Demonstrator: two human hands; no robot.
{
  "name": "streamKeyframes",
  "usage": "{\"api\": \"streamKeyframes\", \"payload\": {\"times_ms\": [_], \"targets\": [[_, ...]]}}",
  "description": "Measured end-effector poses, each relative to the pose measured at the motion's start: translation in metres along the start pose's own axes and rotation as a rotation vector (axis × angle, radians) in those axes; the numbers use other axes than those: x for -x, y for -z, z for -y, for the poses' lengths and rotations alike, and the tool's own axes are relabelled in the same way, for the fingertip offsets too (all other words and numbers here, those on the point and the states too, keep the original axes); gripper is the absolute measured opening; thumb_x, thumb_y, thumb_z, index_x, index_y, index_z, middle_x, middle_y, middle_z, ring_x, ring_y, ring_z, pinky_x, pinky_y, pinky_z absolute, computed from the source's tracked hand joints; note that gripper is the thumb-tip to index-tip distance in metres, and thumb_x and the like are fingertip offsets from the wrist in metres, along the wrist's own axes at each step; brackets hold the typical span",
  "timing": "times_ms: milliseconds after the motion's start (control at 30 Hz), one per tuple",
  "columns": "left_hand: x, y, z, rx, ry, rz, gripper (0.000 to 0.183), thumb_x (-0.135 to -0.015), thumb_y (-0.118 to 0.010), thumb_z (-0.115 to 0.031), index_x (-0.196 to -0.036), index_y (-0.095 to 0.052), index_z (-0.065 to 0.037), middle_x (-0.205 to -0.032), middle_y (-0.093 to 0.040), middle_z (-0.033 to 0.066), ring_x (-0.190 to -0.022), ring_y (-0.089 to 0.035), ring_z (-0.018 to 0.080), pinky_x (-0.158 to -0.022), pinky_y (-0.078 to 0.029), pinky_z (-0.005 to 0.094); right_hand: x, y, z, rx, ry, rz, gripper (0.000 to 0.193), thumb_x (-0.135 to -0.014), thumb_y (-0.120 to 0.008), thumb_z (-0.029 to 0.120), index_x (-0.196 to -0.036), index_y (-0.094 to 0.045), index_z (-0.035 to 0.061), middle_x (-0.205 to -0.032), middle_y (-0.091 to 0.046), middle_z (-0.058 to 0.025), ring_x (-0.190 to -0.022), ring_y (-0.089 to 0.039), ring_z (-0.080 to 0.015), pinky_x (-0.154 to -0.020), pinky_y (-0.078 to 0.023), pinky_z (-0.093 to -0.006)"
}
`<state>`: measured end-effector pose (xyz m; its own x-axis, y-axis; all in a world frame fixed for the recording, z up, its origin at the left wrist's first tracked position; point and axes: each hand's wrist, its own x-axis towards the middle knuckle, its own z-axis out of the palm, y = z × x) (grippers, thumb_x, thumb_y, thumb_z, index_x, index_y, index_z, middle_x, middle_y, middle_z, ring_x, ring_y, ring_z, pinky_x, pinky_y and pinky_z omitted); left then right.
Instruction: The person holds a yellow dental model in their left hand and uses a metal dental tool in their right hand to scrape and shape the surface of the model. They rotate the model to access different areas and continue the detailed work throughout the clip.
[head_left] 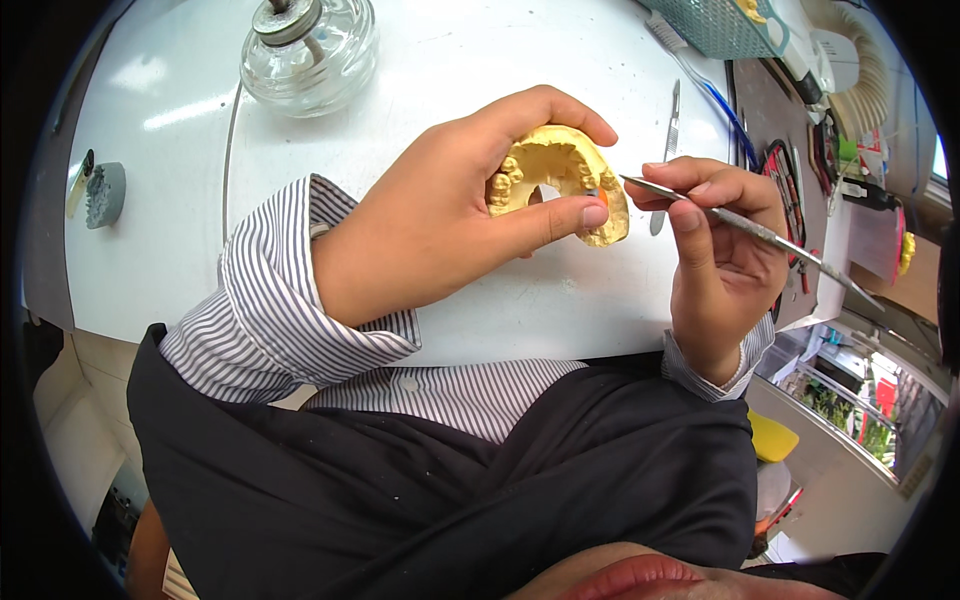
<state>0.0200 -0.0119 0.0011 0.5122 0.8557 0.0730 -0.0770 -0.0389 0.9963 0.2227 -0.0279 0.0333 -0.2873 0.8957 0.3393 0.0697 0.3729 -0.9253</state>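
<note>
A yellow dental cast (567, 142), horseshoe-shaped with several teeth, is held above the white table by my left hand (450, 190). My left thumb crosses the cast's opening, its tip on the near right end. Beside the thumb tip shows a small orange-red patch (601, 197) on the cast. My right hand (725, 230) pinches a thin metal dental carving tool (760, 232) like a pen. The tool's pointed blade aims left, close to the cast's right side; whether it touches I cannot tell.
A glass spirit burner (310, 60) stands at the back left. A grey moulded block (105, 195) lies at the far left. Behind my right hand are a scalpel handle (674, 120) and a blue-handled brush (735, 118). A mesh basket (710, 30) sits at the back right, near assorted tools (785, 190).
</note>
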Motion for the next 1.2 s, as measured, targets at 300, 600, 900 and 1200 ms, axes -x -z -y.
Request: {"api": "streamKeyframes", "payload": {"times_ms": [300, 600, 900, 1200], "targets": [[-0.002, -0.002, 0.009, -0.086, -0.022, -0.041, 0.037, -0.085, -0.065, -0.02, -0.116, -0.05, -0.007, -0.089, -0.059, 0.001, -0.068, -0.053, 0.0042, -0.057, -0.044, 0.0164, 0.003, -0.001, -0.008, 0.217, 0.175, 0.104, 0.024, -0.079, -0.056, -0.015, -0.099, -0.048, -0.0045, -0.095, -0.062, -0.0199, -0.099, -0.062, -0.0308, -0.084, -0.051, -0.0333], [-0.002, -0.002, 0.01, 0.007, 0.026, -0.021, 0.035, -0.084, -0.066, -0.023, -0.112, -0.052, -0.008, -0.088, -0.058, 0.0001, -0.067, -0.053, 0.0033, -0.055, -0.042, 0.0153, 0.001, -0.003, -0.01, 0.226, 0.187, 0.108, 0.025, -0.077, -0.056, -0.017, -0.098, -0.049, -0.0051, -0.095, -0.061, -0.0183, -0.099, -0.063, -0.0309, -0.084, -0.051, -0.0322], [-0.005, -0.005, 0.008, 0.013, 0.044, -0.016, 0.034, -0.084, -0.067, -0.023, -0.111, -0.054, -0.008, -0.089, -0.058, -0.0007, -0.067, -0.053, 0.0033, -0.054, -0.042, 0.0149, 0.001, 0.002, -0.008, 0.242, 0.182, 0.13, 0.026, -0.075, -0.057, -0.018, -0.097, -0.05, -0.0053, -0.093, -0.062, -0.0184, -0.096, -0.064, -0.03, -0.081, -0.053, -0.0305], [-0.005, -0.005, 0.011, -0.005, 0.012, -0.014, 0.034, -0.083, -0.067, -0.021, -0.111, -0.054, -0.008, -0.093, -0.059, 0.0002, -0.07, -0.055, 0.0035, -0.054, -0.044, 0.0149, 0.002, 0.0, -0.003, 0.271, 0.129, 0.13, 0.022, -0.08, -0.055, -0.016, -0.095, -0.046, -0.004, -0.094, -0.061, -0.0211, -0.094, -0.063, -0.027, -0.083, -0.052, -0.033]]}}
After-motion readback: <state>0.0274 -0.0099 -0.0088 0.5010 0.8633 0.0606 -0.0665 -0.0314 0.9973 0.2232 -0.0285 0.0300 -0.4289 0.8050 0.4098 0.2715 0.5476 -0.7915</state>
